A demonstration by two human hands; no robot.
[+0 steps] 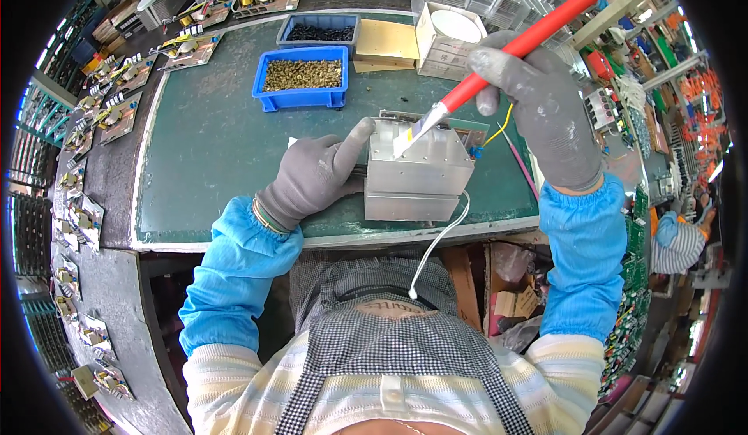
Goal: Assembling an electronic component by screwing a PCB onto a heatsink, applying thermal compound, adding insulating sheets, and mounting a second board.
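Observation:
A silver metal housing (421, 170) lies on the green-topped bench in front of me, with a white cable (436, 244) hanging from it over the near edge. My left hand (319, 170), in a grey glove, grips the housing's left side, its index finger on the upper left corner; the other fingertips are partly hidden. In my right hand (538, 92), also gloved, is a paintbrush (514, 49) with a long red handle. Its pale bristles point down at the top face of the housing and appear to touch it. A circuit board (471, 133) edge shows at the housing's far right.
Beyond the housing stand a blue bin (300, 102) of small brass-coloured parts, a grey-blue bin (319, 31) of dark parts, and a box (444, 61) holding a round white-filled tub. A pink stick (522, 162) lies right. Circuit boards (117, 116) line the left belt.

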